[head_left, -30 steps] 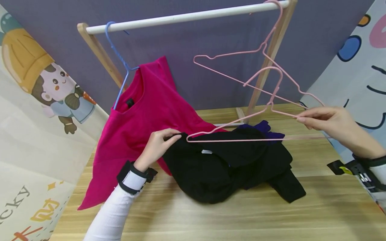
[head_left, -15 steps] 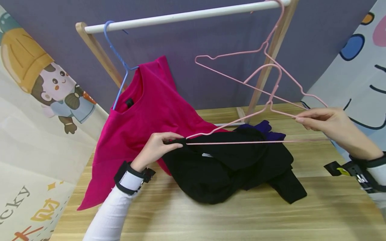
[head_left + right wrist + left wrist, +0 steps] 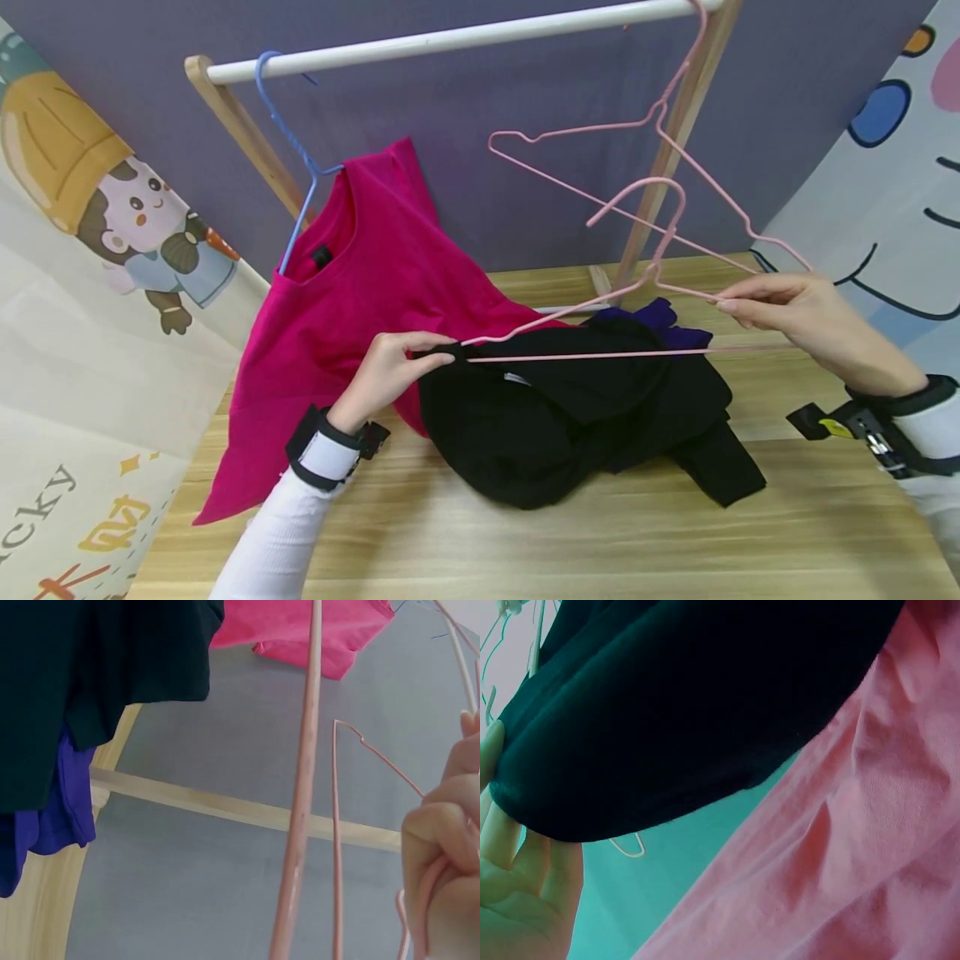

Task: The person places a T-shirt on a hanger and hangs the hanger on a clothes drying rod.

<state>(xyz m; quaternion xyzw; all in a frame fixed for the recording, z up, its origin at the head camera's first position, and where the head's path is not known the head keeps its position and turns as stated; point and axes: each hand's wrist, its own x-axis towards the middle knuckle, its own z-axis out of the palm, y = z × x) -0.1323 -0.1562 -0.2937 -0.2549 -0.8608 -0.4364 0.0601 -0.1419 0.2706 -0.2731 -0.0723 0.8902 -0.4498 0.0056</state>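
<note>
My left hand (image 3: 386,373) pinches the edge of a black garment (image 3: 540,433) between thumb and fingers; the left end of a pink hanger (image 3: 585,357) goes in under that cloth. In the left wrist view the black garment (image 3: 667,712) drapes over the fingers (image 3: 532,877). Out to the right, my right hand (image 3: 787,321) grips the same hanger by its sloping shoulder, the hook pointing up and left. The right wrist view shows the curled right hand (image 3: 450,832) and the bar of the pink hanger (image 3: 300,795). A small white label (image 3: 516,378) shows on the black garment.
A white-barred clothes rack (image 3: 465,38) stands behind. A magenta shirt (image 3: 360,308) hangs from it on a blue hanger (image 3: 288,133); another pink hanger (image 3: 577,131) hangs at the right. A dark purple garment (image 3: 656,321) lies behind the black one on the wooden table (image 3: 525,550).
The hanger in my right hand has moved left and its left end has slipped into the black garment. My left hand has lifted the cloth edge over that end; the right hand has shifted left too.
</note>
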